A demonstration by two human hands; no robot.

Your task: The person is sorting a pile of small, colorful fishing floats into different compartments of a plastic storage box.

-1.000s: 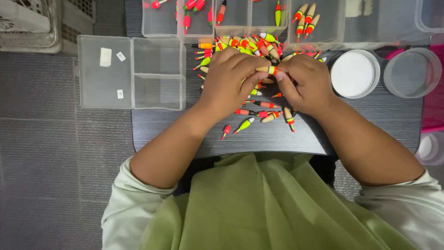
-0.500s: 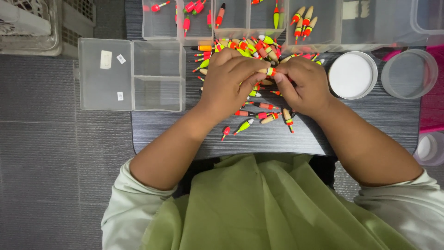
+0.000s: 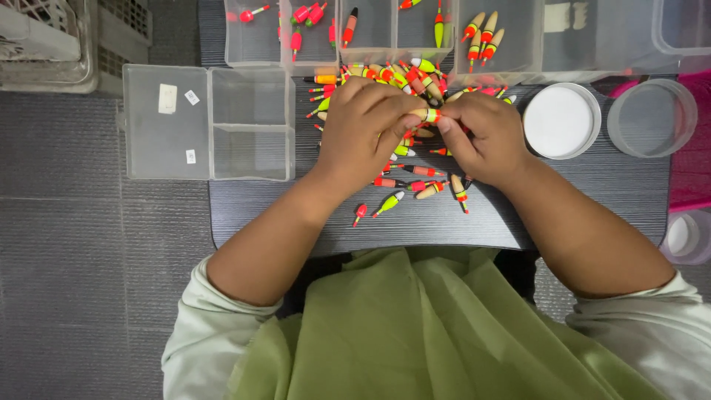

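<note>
While pinched, float [image 3: 429, 115] lengthwise left-right between hands.

The light is bright and even from above, with only soft little shadows under the hands, the picture is sharp in the middle, and the clear plastic boxes [image 3: 211, 122] and white lid [image 3: 561, 121] shine a bit without strong glare.

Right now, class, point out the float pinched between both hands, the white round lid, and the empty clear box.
float [image 3: 429, 115], head view, banded middle.
white round lid [image 3: 561, 121], head view, centre.
empty clear box [image 3: 167, 141], head view, left compartment floor.
</note>
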